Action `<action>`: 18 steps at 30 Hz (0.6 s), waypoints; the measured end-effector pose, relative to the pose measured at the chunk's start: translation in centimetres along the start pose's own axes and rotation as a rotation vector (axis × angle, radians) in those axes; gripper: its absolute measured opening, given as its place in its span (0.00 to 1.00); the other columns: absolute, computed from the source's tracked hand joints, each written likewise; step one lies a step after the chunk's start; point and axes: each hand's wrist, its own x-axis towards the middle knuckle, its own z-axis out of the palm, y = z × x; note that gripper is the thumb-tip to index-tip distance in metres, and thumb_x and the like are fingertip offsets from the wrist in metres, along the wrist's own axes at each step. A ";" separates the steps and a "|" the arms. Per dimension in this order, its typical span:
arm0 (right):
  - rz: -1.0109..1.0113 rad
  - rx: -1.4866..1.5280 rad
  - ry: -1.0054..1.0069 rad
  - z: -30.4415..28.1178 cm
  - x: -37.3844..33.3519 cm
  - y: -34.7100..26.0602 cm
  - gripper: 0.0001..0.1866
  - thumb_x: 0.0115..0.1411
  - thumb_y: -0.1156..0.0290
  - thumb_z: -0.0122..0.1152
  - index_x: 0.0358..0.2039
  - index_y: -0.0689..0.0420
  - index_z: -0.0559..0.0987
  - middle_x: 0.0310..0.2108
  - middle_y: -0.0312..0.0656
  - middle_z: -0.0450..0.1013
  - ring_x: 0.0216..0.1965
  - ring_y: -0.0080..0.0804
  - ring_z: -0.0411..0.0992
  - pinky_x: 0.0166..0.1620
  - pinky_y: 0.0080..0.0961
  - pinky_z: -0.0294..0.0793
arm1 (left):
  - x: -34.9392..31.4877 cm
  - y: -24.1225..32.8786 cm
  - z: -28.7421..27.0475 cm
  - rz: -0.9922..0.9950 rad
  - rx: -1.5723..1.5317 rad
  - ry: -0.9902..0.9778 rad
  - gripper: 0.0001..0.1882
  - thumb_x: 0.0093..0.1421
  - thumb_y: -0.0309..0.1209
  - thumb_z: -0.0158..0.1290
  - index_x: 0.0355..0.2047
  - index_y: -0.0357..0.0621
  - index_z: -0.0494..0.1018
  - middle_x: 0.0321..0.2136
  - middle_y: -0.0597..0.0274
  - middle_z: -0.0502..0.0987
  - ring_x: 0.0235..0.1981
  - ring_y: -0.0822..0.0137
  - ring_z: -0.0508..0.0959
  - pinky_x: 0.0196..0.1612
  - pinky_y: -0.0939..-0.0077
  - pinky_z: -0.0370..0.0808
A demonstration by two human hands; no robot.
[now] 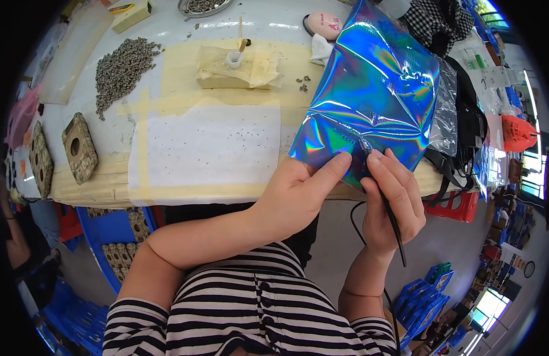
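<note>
My left hand (307,187) grips the lower edge of a shiny blue holographic bag (381,83), with its thumb lying over the front. The bag is tilted up over the right part of the table. In my right hand (396,204) is a pair of slim black tweezers (394,221), pinched between thumb and fingers. Their tips meet the lower middle of the bag, close to my left thumb. Whether the tips hold anything is too small to tell. My right fingers also touch the bag's lower edge.
Left of my hands lies a white sheet (203,169) dotted with tiny bits. Behind it a taped block (227,79) bears a small white cup (234,59). A heap of small metal parts (123,68) and a camouflage-patterned case (80,148) lie farther left. A black strap (449,166) hangs at right.
</note>
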 end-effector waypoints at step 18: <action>0.015 -0.001 0.001 -0.3 0.0 -0.4 0.16 0.44 0.77 0.70 0.36 0.62 0.82 0.34 0.45 0.78 0.38 0.39 0.77 0.48 0.37 0.76 | 0.1 -0.2 0.2 0.062 0.019 -0.017 0.14 0.68 0.27 0.43 0.52 0.38 0.67 0.49 0.59 0.73 0.51 0.68 0.72 0.54 0.68 0.69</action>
